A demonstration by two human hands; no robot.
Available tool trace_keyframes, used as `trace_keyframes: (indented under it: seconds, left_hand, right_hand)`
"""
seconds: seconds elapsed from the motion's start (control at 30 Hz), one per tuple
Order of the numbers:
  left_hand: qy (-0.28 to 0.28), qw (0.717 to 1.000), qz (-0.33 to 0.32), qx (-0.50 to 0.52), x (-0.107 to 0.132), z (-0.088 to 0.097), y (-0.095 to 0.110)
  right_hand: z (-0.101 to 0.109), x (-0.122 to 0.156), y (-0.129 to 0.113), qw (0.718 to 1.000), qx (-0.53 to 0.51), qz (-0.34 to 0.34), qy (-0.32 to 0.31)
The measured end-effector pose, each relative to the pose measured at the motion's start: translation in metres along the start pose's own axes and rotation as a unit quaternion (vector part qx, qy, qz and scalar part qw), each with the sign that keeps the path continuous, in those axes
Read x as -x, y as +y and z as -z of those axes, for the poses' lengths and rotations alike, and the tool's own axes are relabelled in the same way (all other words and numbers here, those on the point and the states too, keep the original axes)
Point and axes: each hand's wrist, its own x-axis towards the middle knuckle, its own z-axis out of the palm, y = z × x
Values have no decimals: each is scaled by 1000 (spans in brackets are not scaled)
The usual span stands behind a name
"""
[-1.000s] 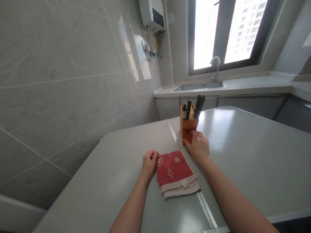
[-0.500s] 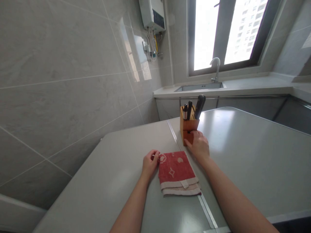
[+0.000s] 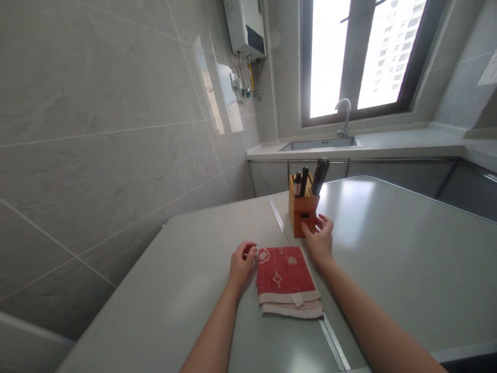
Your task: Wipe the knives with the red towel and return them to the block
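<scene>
My left hand rests on the pale grey table top, its curled fingers at the upper left corner of a folded red towel. Whether those fingers pinch the cloth is hard to tell. The towel has white motifs and a cream band along its near end. My right hand is open, with fingers spread, right beside a bamboo knife block. Its thumb is near the block's front. Several dark knife handles stick out of the block's top.
A metal strip runs along a seam in the table, beside the towel. Beyond the table stand a steel sink with a curved faucet, a bright window, and a wall-mounted water heater on tiled walls.
My right hand has eased back from the knife block and its fingers have spread. The whole view has shifted slightly, and the towel and block sit a little further right and lower.
</scene>
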Motion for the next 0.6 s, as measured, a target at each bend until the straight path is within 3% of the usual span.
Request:
trace_keyframes:
  seconds: [0.17, 0.27, 0.33, 0.4, 0.5, 0.6]
  left_hand:
    - [31, 995, -75, -51, 6, 4, 4]
    - [58, 988, -114, -88, 5, 4, 18]
    - [46, 986, -124, -106, -2, -2, 31]
    - [6, 987, -118, -113, -15, -15, 47]
    - [-52, 994, -73, -64, -39, -49, 67]
    - [-26, 1000, 7, 4, -64, -91, 79]
  right_hand:
    - [-6, 6, 4, 998, 56, 33, 5]
    - [-6, 9, 0, 995, 87, 56, 9]
    - [-5, 10, -3, 993, 103, 63, 14]
    - [-6, 11, -4, 992, 109, 63, 17]
    - [-7, 12, -4, 992, 111, 56, 22]
    - [-9, 12, -3, 992, 112, 48, 21]
